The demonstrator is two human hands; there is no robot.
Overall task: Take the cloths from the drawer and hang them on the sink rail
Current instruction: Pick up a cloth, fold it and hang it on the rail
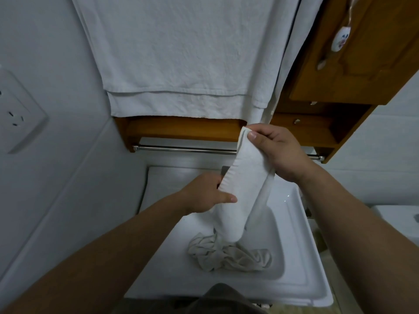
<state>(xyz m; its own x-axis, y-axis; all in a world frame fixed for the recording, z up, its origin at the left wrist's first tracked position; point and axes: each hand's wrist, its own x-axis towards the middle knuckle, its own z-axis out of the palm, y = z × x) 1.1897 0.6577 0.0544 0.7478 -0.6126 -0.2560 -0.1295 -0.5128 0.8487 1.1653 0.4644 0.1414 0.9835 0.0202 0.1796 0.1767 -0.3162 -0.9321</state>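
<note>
A long white cloth (246,177) is stretched between both hands above the white sink (294,252). My right hand (278,150) pinches its upper end, just in front of the metal rail (186,149). My left hand (208,196) grips its left edge lower down. The cloth's lower end hangs into the basin. A crumpled heap of more cloths (229,253) lies in the basin beneath it. The rail runs under a wooden shelf (181,129) and carries nothing on its visible part.
A large white towel (176,60) hangs on the wall above the shelf, a narrower one (283,64) beside it. A wooden cabinet (362,64) juts out at upper right. A wall socket (15,112) sits on the left wall. The faucet is mostly hidden behind the cloth.
</note>
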